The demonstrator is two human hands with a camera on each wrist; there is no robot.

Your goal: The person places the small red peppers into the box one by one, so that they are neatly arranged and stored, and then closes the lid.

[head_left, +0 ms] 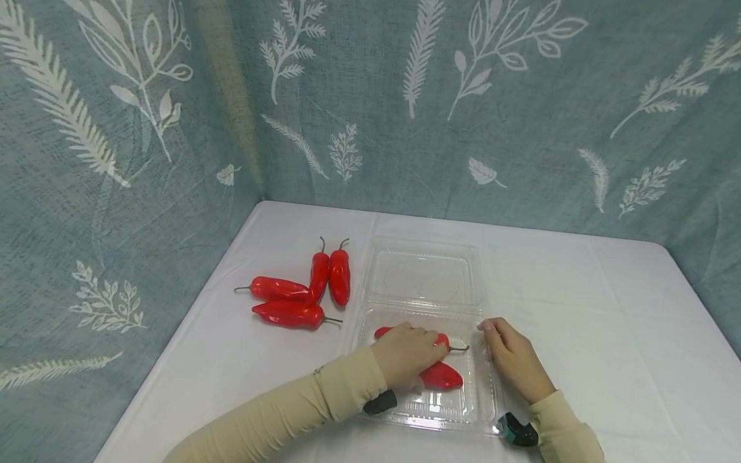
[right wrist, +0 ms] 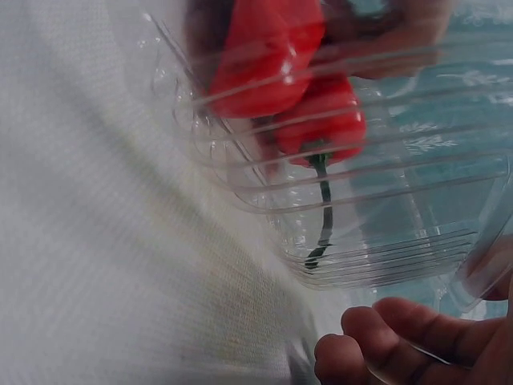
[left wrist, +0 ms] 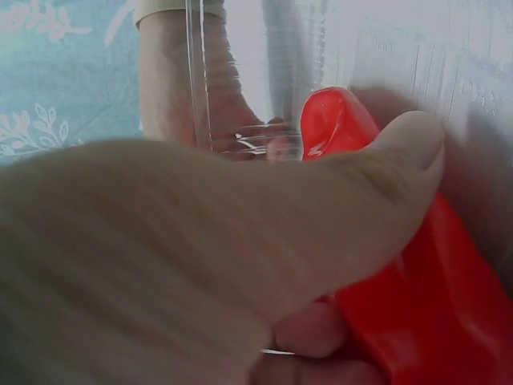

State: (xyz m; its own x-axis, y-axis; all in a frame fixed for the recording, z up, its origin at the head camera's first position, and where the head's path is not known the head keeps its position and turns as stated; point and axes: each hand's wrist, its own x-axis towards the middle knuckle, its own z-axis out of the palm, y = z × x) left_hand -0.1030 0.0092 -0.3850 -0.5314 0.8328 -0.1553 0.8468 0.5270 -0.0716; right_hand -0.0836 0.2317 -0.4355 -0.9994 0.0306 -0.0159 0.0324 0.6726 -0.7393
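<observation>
A clear plastic hinged container [head_left: 483, 405] lies open on the table, its lid folded back. My left hand [head_left: 408, 354] reaches into its base and holds a red pepper [head_left: 442, 376], thumb across its side in the left wrist view. Another red pepper [head_left: 382, 332] lies along the far side of that hand, partly covered by it, with its stem to the right. At the container's right edge, my right hand [head_left: 514, 357] pinches the rim between thumb and fingers. Through the ribbed wall in the right wrist view, a pepper's green stem [right wrist: 325, 208] shows.
Several red peppers [head_left: 289, 314] lie left of the container on the white tablecloth [head_left: 590, 360]. The lid [head_left: 425, 273] spreads toward the back of the table. A blue-green leaf-patterned curtain [head_left: 370, 96] hangs behind and along the left side.
</observation>
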